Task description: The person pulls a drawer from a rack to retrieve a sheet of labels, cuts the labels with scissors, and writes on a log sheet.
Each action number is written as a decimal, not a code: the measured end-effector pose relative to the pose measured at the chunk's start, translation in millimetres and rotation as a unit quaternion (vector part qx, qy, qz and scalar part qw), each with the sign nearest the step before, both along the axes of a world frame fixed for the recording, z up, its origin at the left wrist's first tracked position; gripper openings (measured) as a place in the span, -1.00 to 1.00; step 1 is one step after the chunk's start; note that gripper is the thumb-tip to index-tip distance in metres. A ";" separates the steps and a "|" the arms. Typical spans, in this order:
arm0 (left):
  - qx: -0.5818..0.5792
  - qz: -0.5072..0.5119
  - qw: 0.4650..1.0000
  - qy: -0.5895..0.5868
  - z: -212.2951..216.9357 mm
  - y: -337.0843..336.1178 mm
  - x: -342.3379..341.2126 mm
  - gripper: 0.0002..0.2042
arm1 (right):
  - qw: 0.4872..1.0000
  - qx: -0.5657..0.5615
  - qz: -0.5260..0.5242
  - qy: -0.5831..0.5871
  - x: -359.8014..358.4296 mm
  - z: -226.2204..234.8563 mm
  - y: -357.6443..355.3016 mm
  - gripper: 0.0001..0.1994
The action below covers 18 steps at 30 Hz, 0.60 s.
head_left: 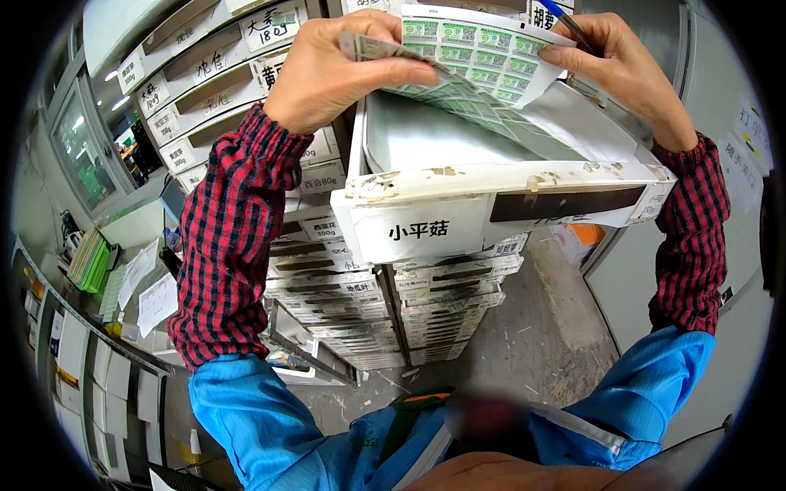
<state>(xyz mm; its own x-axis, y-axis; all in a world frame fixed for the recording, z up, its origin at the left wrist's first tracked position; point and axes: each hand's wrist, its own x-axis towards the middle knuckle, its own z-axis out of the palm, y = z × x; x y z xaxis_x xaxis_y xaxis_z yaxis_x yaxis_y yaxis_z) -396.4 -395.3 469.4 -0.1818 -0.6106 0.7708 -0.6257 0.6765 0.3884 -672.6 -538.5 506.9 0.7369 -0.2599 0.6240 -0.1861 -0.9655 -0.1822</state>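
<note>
Sheets of green-and-white printed stickers [475, 51] are lifted above a pulled-out white drawer [409, 188]. My left hand [332, 74] grips the sheets at their left side, thumb on top. My right hand [626, 69] pinches the right edge of the top sheet and also holds a blue-and-black pen [573, 29] between its fingers. Below, the lower sheets sag into the drawer, over its pale bottom. A paper label and a dark slot mark the drawer's worn front.
Tall cabinets of labelled white drawers [360, 303] stand in front and to the left. Far left, green folders [92, 258] and loose papers [155, 303] lie on a desk. A grey door panel [655, 270] stands at the right, and scraps litter the concrete floor [540, 352].
</note>
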 end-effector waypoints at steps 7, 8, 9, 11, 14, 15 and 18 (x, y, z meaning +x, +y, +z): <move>-0.038 -0.008 0.999 -0.025 0.9 -2.1 2.4 -0.85 | 0.984 -0.178 -0.011 -0.030 -5.2 -1.3 4.3 -0.72; -0.034 -0.019 0.999 0.007 1.5 -6.5 4.1 -0.84 | 0.987 -0.158 -0.002 0.009 -11.3 -0.8 3.2 -0.68; -0.036 -0.011 0.999 0.010 2.8 -6.3 5.7 -0.84 | 0.990 -0.136 0.014 0.045 -8.9 -0.2 12.6 -0.63; -0.042 0.006 0.999 0.016 5.9 -3.6 6.8 -0.83 | 0.993 -0.091 0.049 0.062 -3.6 -4.1 22.9 -0.57; -0.040 0.016 0.999 0.013 8.3 -5.1 3.2 -0.83 | 0.991 -0.020 0.129 0.014 -4.3 -5.8 23.4 -0.48; -0.040 0.013 0.999 0.013 8.9 -5.6 1.7 -0.83 | 0.990 -0.038 0.133 0.029 -4.0 -3.3 23.3 -0.53; -0.020 0.025 0.999 0.024 10.3 -5.2 -5.3 -0.83 | 0.984 -0.067 0.144 0.077 2.6 2.5 30.1 -0.68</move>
